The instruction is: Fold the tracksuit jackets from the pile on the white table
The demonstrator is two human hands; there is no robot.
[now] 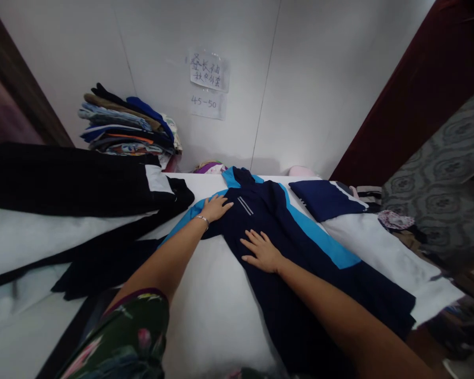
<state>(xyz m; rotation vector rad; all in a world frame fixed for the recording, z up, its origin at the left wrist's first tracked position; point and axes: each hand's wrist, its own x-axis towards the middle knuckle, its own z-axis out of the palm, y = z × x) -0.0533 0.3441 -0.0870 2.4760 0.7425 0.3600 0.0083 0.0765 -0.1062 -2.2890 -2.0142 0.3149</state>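
A navy long-sleeved jacket (276, 210) with bright blue panels lies spread on the white table (205, 295), its collar toward the wall. Two short pale stripes mark its chest. Flat on its left shoulder area rests my left hand (216, 207), fingers stretched out, a bracelet at the wrist. My right hand (263, 252) lies on the front of the body with its fingers spread. Neither hand grasps the cloth. The jacket's lower part is partly covered by my right forearm.
Black garments (71, 179) lie at the left. Behind them rises a stack of folded clothes (122, 126). A folded navy garment (324, 199) and a white garment (379, 252) lie at the right. Handwritten paper signs (209, 73) hang on the wall.
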